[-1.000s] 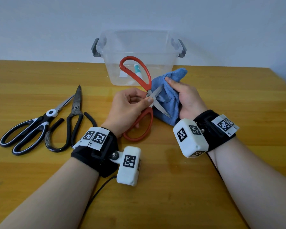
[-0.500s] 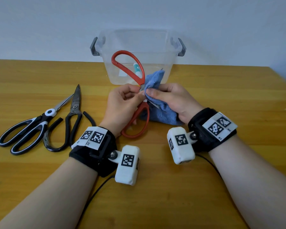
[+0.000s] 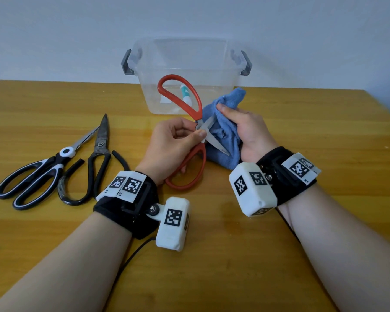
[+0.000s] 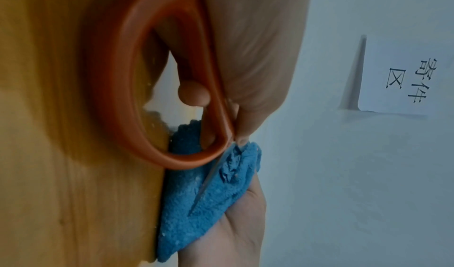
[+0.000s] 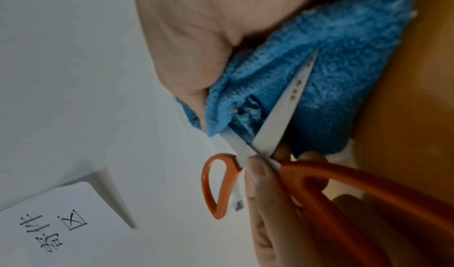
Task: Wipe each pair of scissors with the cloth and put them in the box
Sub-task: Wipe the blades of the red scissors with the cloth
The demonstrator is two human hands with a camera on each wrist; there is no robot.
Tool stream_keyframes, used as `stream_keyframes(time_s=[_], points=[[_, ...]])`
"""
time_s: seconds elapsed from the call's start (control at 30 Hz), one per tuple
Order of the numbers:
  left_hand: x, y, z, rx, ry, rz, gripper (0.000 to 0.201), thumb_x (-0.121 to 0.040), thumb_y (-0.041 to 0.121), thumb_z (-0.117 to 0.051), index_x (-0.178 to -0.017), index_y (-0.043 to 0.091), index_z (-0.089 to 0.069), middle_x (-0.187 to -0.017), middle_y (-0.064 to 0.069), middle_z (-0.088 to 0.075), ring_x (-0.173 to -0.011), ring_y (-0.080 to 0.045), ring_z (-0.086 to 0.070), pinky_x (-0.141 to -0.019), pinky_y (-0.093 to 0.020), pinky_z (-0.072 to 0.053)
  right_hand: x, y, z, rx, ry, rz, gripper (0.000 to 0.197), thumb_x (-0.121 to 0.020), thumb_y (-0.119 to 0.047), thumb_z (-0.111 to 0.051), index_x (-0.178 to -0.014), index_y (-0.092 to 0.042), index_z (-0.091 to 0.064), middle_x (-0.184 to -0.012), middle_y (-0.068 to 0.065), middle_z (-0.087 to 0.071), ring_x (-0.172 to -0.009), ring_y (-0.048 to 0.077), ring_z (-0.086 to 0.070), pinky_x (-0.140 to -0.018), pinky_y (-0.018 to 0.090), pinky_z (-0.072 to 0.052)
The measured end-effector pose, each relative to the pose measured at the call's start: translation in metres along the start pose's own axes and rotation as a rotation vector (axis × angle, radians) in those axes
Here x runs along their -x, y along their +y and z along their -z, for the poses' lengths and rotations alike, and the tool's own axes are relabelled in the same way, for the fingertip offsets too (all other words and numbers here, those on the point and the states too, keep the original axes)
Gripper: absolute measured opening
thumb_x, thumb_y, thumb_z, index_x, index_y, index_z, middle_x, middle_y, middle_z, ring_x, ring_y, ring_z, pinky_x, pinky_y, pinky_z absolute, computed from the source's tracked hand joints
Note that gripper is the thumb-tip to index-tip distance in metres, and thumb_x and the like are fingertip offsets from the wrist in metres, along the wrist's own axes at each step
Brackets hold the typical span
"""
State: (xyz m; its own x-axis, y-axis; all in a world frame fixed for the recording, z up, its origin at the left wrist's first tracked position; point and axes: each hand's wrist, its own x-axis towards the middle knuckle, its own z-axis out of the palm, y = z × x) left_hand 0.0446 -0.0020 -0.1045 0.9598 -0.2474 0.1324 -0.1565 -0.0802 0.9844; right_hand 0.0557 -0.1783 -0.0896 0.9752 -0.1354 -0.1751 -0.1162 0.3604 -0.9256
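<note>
Our left hand (image 3: 175,140) curls round the red scissors (image 3: 189,113), thumb and fingers pinching at the pivot, blades parted toward our right. One blade lies against the blue cloth (image 3: 225,131), bunched in our right hand's (image 3: 245,129) grip. Beyond both hands stands the box (image 3: 212,70).

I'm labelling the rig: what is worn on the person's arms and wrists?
Bare forearms, no sleeves. Each wrist carries a black strap topped with white black-patterned square marker tags, plus a white boxy camera housing bearing similar markers. A thin black cable trails from the left wrist.
</note>
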Motion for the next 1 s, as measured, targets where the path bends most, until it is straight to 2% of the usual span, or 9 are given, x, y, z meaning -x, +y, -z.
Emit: stream_keyframes(time_s=[0.1,0.2,0.27,0.4,0.5,0.63,0.73,0.83,1.0], points=[[0.0,0.002,0.0,0.007,0.013,0.006,0.015,-0.099,0.018,-0.069,-0.091,0.006,-0.065,-0.073,-0.021,-0.07,-0.053,-0.057,-0.057,-0.031,-0.022,-0.039,-0.001,-0.004,-0.001,-0.025,0.058,0.007,0.036,-0.092,-0.021,-0.075,-0.111,0.009,-0.07,-0.11,0.034,-0.07,-0.102,0.049,-0.069,-0.095,0.062,-0.054],[0.0,0.004,0.0,0.087,0.065,0.014,0.016,-0.099,0.017,-0.068,-0.09,0.005,-0.062,-0.067,-0.017,-0.068,-0.058,-0.063,-0.055,-0.03,-0.021,-0.037,-0.004,-0.012,0.001,-0.034,0.014,-0.049,0.058,-0.088,-0.043,-0.077,-0.105,0.012,-0.067,-0.107,0.035,-0.067,-0.098,0.046,-0.069,-0.104,0.067,-0.043],[-0.002,0.004,0.002,0.149,0.125,0.019,0.017,-0.1,0.017,-0.066,-0.087,0.01,-0.059,-0.062,-0.004,-0.063,-0.065,-0.066,-0.055,-0.03,-0.022,-0.036,-0.007,-0.017,0.011,-0.037,-0.049,-0.112,0.075,-0.076,-0.054,-0.083,-0.121,0.004,-0.067,-0.12,0.029,-0.068,-0.11,0.042,-0.069,-0.107,0.061,-0.046],[-0.004,0.001,0.003,0.207,0.205,0.005,0.014,-0.098,0.019,-0.069,-0.088,0.021,-0.059,-0.069,-0.002,-0.059,-0.068,-0.052,-0.058,-0.032,-0.022,-0.037,-0.004,-0.023,0.02,0.203,-0.112,-0.045,0.055,-0.088,-0.045,-0.075,-0.116,0.003,-0.071,-0.113,0.022,-0.074,-0.107,0.036,-0.072,-0.105,0.052,-0.051],[-0.002,0.003,0.004,0.191,0.168,-0.054,0.014,-0.099,0.022,-0.068,-0.086,0.023,-0.062,-0.071,-0.021,-0.057,-0.05,-0.053,-0.049,-0.032,-0.023,-0.038,0.008,-0.026,0.007,0.423,-0.26,0.022,0.052,-0.08,-0.047,-0.079,-0.105,-0.001,-0.075,-0.107,0.019,-0.076,-0.103,0.033,-0.073,-0.103,0.049,-0.053],[-0.001,0.001,0.004,0.137,0.116,-0.124,0.017,-0.101,0.022,-0.065,-0.084,0.026,-0.064,-0.067,-0.011,-0.055,-0.042,-0.031,-0.046,-0.032,-0.026,-0.037,0.016,-0.018,-0.004,0.614,-0.42,0.053,0.053,-0.076,-0.048,-0.072,-0.114,-0.012,-0.075,-0.109,0.007,-0.077,-0.107,0.021,-0.073,-0.103,0.039,-0.053],[-0.002,-0.002,0.003,0.085,0.109,-0.116,0.017,-0.102,0.018,-0.064,-0.086,0.02,-0.059,-0.061,-0.011,-0.052,-0.032,-0.024,-0.041,-0.029,-0.022,-0.035,0.013,-0.012,-0.004,0.62,-0.416,0.069,0.054,-0.074,-0.045,-0.074,-0.116,-0.01,-0.074,-0.11,0.008,-0.077,-0.108,0.021,-0.072,-0.107,0.043,-0.05],[-0.003,-0.002,0.002,0.07,0.103,-0.078,0.014,-0.102,0.02,-0.064,-0.09,0.015,-0.062,-0.061,-0.015,-0.053,-0.03,-0.021,-0.041,-0.03,-0.022,-0.035,0.01,-0.011,-0.002,0.674,-0.415,0.111,0.046,-0.08,-0.04,-0.076,-0.115,-0.011,-0.075,-0.108,0.007,-0.078,-0.107,0.021,-0.072,-0.107,0.047,-0.05],[-0.003,-0.001,0.002,0.066,0.095,-0.028,0.016,-0.102,0.025,-0.064,-0.094,0.012,-0.069,-0.058,-0.008,-0.057,-0.034,-0.025,-0.043,-0.032,-0.024,-0.038,0.009,-0.015,-0.003,0.833,-0.433,0.179,0.026,-0.092,-0.031,-0.073,-0.113,-0.015,-0.076,-0.106,-0.002,-0.078,-0.103,0.009,-0.072,-0.104,0.036,-0.052]])
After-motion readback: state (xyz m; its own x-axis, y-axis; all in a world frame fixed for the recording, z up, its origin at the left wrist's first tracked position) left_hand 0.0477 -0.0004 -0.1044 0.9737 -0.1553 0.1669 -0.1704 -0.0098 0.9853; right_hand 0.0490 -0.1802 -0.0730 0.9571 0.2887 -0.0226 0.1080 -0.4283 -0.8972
